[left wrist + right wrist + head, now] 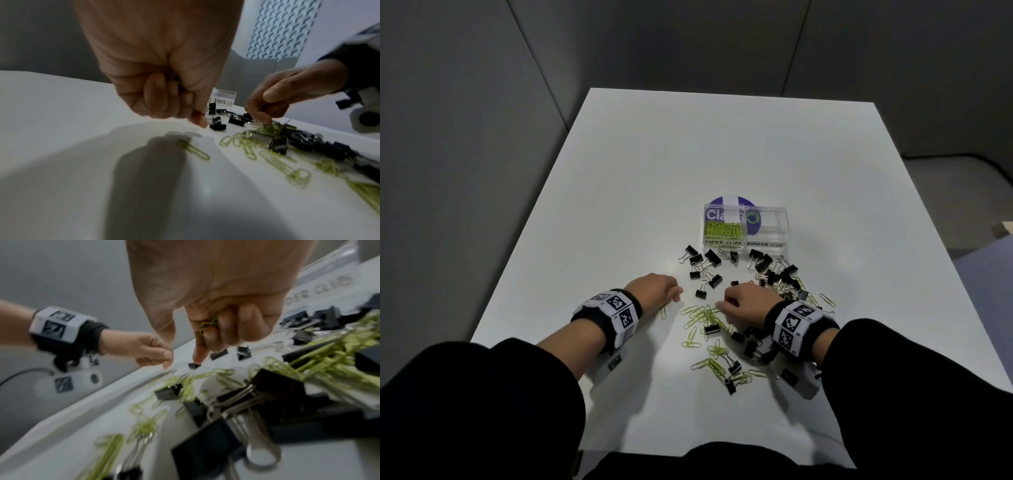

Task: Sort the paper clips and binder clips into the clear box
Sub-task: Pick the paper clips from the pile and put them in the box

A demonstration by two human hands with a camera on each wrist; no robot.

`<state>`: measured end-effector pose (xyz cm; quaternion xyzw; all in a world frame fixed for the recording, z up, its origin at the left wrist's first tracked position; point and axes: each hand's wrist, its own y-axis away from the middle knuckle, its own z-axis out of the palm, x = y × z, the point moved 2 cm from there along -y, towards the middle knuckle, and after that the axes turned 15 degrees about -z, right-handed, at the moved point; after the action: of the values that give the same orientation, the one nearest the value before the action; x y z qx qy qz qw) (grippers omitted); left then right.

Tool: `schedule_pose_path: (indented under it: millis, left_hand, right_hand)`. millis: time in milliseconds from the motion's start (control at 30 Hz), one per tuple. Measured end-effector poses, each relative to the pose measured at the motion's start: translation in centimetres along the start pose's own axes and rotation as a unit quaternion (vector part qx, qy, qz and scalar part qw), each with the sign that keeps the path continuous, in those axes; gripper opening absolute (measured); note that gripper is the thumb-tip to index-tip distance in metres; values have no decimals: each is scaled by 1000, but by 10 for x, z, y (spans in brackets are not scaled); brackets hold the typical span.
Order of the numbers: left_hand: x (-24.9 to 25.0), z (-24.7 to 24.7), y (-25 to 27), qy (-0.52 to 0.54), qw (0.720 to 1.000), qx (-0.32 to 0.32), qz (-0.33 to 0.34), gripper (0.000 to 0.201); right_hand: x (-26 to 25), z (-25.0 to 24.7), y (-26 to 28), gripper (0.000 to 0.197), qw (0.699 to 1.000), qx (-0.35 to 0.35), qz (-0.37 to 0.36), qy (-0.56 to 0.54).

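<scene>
Head view: mixed clips on the tabletop (654, 171), both hands low over the pile, sorting under way.
Clear box (746, 224) stands at the far edge of the scatter; its "PAPER CLIPS" half holds green clips, its "BINDER CLIPS" half looks empty. Black binder clips (705, 260) and green paper clips (698, 318) lie tangled just before it. Right hand (748, 299) has its grip curled round a few paper clips (208, 324), forefinger reaching down; adding more risks spilling these. Left hand (654, 287) is fisted, something dark possibly inside; contents uncertain. Interlocked clips may ride into the wrong compartment.
</scene>
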<state>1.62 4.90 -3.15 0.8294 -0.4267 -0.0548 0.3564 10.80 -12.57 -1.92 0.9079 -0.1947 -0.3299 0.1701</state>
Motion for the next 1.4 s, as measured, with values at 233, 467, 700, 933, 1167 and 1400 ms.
schedule_pose_path:
  millis: [233,467,700,933,1167,1400]
  left_hand:
    - [-10,-2,7,-169,978,84,-84,47]
    - [-6,6,6,-87,991,53,-83,28]
    - [2,8,2,-69,996,36,-44,23]
    - [21,18,8,-26,998,58,2,27]
    - [20,28,10,-102,992,67,4,54]
    - [28,29,9,-95,993,56,30,30]
  right_hand:
    - [-20,22,-11,56,969,-37,-27,241]
    - [-21,21,-7,32,974,1,-29,225]
    - [18,-14,10,31,975,29,68,208]
    - [0,6,6,56,983,47,2,176]
    - [-15,31,-14,59,980,-14,-30,196]
    - [-11,25,-17,32,981,-22,-32,192]
